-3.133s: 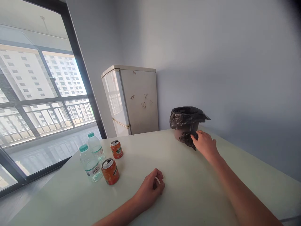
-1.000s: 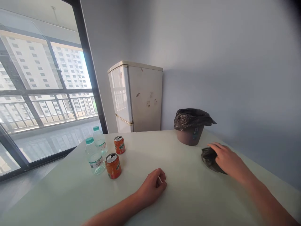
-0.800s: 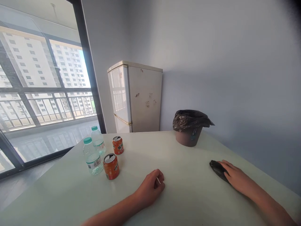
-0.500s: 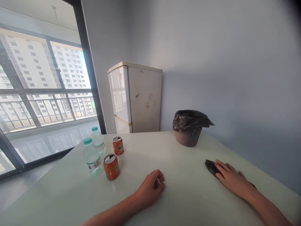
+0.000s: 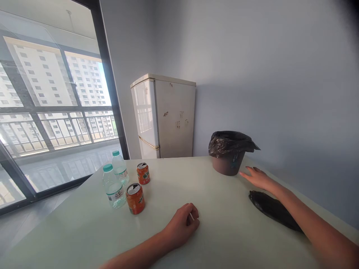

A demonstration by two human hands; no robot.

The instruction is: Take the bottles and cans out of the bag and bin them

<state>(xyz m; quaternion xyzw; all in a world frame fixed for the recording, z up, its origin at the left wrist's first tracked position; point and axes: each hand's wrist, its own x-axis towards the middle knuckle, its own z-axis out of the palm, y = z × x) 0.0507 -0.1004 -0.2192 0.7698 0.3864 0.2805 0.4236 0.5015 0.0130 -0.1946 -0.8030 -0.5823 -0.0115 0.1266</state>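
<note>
My left hand (image 5: pixel 182 224) rests on the white table, its fingers loosely curled and nothing in them. My right hand (image 5: pixel 258 179) is open, fingers stretched toward the lower right side of a brown trash bin (image 5: pixel 225 165); whether the fingertips touch it I cannot tell. A black plastic bag (image 5: pixel 234 144) lines the bin and hangs over its rim. Under my right forearm lies a long, shiny bundle of black plastic bags (image 5: pixel 270 210), partly covered. Left of my left hand stand two orange soda cans (image 5: pixel 135 201), opened on top, and two clear plastic bottles (image 5: pixel 113 192) with green caps.
The table (image 5: pixel 179 179) has its far edge in front of a white refrigerator (image 5: pixel 175 119) with worn marks. A grey wall (image 5: pixel 252 74) runs along the right. On the left is a glass sliding door (image 5: pixel 64 108) with a balcony railing behind it.
My right hand has left the black bag bundle and moved forward and left to beside the bin. My left hand stays in place. The view has shifted slightly.
</note>
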